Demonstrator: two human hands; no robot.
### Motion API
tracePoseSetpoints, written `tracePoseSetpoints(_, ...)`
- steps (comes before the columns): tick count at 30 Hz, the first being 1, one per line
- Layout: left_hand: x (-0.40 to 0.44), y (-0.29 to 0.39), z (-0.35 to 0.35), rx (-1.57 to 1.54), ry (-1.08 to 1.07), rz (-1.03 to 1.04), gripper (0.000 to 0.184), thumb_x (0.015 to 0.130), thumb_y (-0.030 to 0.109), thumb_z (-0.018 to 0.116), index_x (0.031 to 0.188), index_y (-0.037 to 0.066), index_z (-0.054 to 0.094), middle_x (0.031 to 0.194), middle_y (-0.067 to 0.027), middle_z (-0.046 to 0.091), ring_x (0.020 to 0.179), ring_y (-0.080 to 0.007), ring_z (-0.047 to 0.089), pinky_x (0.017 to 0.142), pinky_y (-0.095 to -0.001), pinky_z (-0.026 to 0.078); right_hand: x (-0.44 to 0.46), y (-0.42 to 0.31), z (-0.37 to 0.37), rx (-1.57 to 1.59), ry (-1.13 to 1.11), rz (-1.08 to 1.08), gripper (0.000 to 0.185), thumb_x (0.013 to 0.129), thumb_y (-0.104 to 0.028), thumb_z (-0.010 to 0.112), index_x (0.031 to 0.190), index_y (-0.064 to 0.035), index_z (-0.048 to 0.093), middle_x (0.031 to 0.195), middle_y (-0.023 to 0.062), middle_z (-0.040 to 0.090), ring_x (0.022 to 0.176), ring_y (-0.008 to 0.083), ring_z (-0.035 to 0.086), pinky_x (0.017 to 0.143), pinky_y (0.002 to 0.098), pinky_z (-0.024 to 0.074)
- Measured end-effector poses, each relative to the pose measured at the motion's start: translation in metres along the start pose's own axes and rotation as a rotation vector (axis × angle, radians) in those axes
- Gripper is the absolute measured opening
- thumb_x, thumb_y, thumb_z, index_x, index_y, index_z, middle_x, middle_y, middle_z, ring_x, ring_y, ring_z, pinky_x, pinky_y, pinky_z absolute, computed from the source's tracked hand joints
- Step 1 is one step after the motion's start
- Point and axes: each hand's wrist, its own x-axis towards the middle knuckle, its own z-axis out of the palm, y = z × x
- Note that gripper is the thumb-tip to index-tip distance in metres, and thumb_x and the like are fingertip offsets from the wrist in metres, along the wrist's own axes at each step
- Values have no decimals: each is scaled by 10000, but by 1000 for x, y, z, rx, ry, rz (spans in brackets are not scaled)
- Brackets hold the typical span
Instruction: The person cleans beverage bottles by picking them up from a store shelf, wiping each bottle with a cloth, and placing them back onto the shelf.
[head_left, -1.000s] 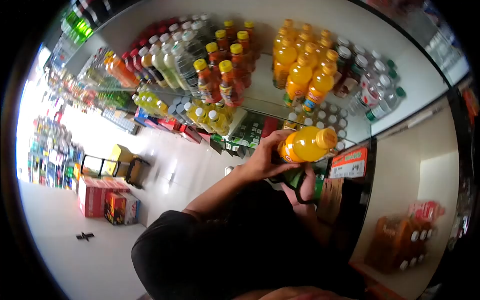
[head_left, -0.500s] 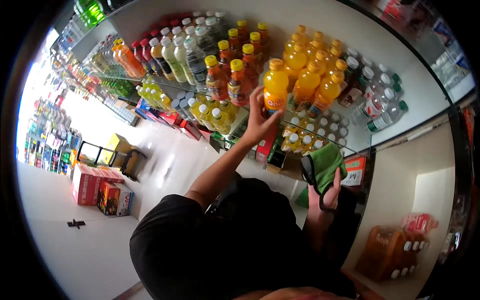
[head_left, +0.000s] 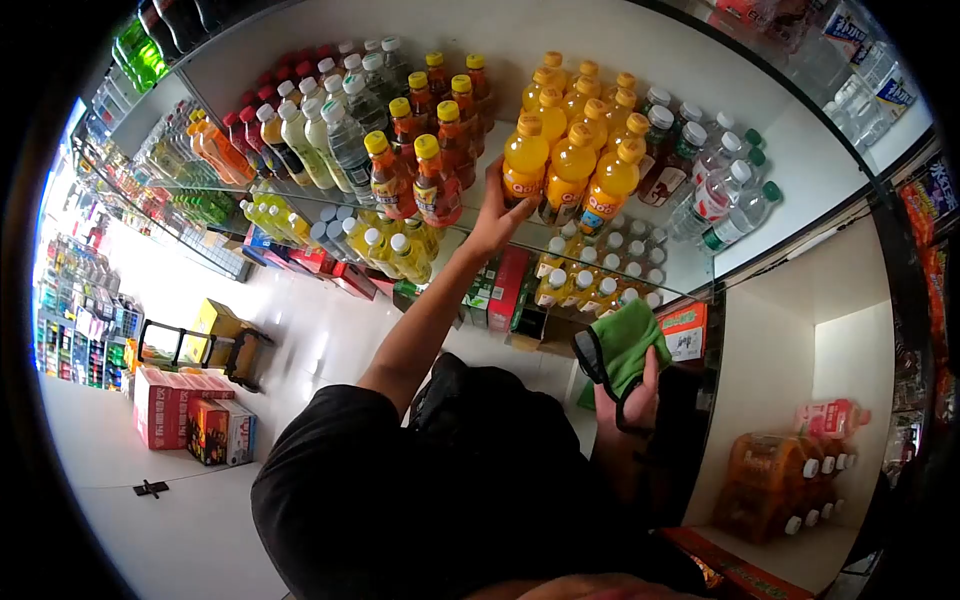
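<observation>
My left hand (head_left: 493,220) is wrapped round the lower left side of an orange drink bottle (head_left: 525,160) with an orange cap. The bottle stands upright at the front of the glass shelf, in line with other orange drink bottles (head_left: 613,185). Part of its label is hidden by my fingers. Lower and to the right, my right hand (head_left: 642,393) grips a green cloth (head_left: 622,345) with a dark edge. To the left of the held bottle are yellow-capped bottles of reddish drink (head_left: 437,185).
Bottles with green and white caps (head_left: 735,210) stand to the right. On the shelf below are small white-capped yellow bottles (head_left: 580,285). A lower right compartment holds packs of brown drink bottles (head_left: 770,480). Cartons (head_left: 175,405) and a trolley (head_left: 235,350) are on the floor.
The orange drink bottle in my left hand has moved down and closer to the neighbouring row. My view has shifted slightly right. The green cloth stays in my right hand.
</observation>
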Motion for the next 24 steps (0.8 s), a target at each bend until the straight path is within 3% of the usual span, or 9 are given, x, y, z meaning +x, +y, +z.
tracePoseSetpoints(4, 2, -2, 0, 13, -23, -55, 794, 944, 138, 647, 1527, 51, 115, 1480, -159, 331, 1377, -254, 363, 1139, -395, 319, 3, 0, -4, -17, 92, -7, 434, 1026, -297, 510, 1406, -89, 507, 1408, 89, 555, 1288, 275, 528, 1113, 461, 397)
tracePoseSetpoints(6, 4, -1, 1, -27, -33, -73, 810, 943, 147, 646, 1535, 51, 102, 1493, -162, 323, 1395, -259, 344, 1150, -399, 302, 8, 2, -11, 29, -106, 21, 422, 1031, -292, 503, 1399, -87, 513, 1407, 91, 556, 1281, 280, 533, 1109, 463, 401)
tracePoseSetpoints(8, -1, 5, 2, -61, -40, -104, 826, 942, 156, 646, 1544, 51, 90, 1506, -165, 314, 1412, -264, 326, 1162, -403, 285, 11, 3, -13, 30, -63, 35, 421, 1034, -292, 496, 1400, -87, 511, 1404, 91, 557, 1279, 282, 535, 1110, 463, 400)
tracePoseSetpoints(13, 20, 46, 2, 329, 121, 220, 776, 939, 200, 637, 1546, 26, 187, 1564, -182, 280, 1448, -310, 301, 1178, -419, 256, 12, 3, -7, 66, -115, 85, 429, 1037, -297, 488, 1410, -85, 498, 1398, 95, 559, 1276, 285, 537, 1110, 466, 399)
tracePoseSetpoints(14, 28, 54, 4, 229, 166, 288, 636, 948, 248, 629, 1493, 46, 370, 1546, -186, 322, 1446, -338, 313, 1171, -427, 270, 13, 4, -8, 56, -115, 68, 452, 1038, -304, 488, 1428, -77, 473, 1419, 113, 534, 1291, 309, 517, 1109, 502, 400)
tracePoseSetpoints(15, 39, 67, 3, 230, 165, 289, 636, 948, 248, 629, 1493, 46, 370, 1546, -186, 322, 1446, -338, 313, 1171, -427, 270, 13, 6, -10, 46, -114, 54, 476, 1039, -311, 488, 1447, -69, 449, 1440, 130, 509, 1306, 333, 497, 1108, 539, 400)
tracePoseSetpoints(18, 70, 110, 4, 484, 78, 358, 392, 974, 311, 596, 1295, 87, 620, 1435, -224, 456, 1388, -350, 396, 1125, -443, 344, 18, 8, -16, -8, -37, 19, 470, 1030, -303, 506, 1435, -68, 462, 1432, 130, 518, 1295, 336, 508, 1103, 540, 411)
tracePoseSetpoints(22, 125, 125, 3, 573, 0, 347, 446, 962, 330, 608, 1319, 62, 585, 1367, -250, 519, 1282, -343, 524, 1050, -433, 437, 15, 6, -11, 32, -82, 60, 467, 1022, -298, 524, 1426, -71, 472, 1415, 128, 534, 1277, 336, 526, 1089, 534, 429)
tracePoseSetpoints(24, 150, 128, 1, 843, 11, 50, 708, 905, 496, 675, 1399, 27, 487, 1251, -226, 596, 1125, -324, 636, 896, -421, 543, 15, 7, -14, 27, -83, 65, 461, 1013, -287, 541, 1417, -73, 483, 1400, 129, 547, 1260, 337, 541, 1078, 528, 442)
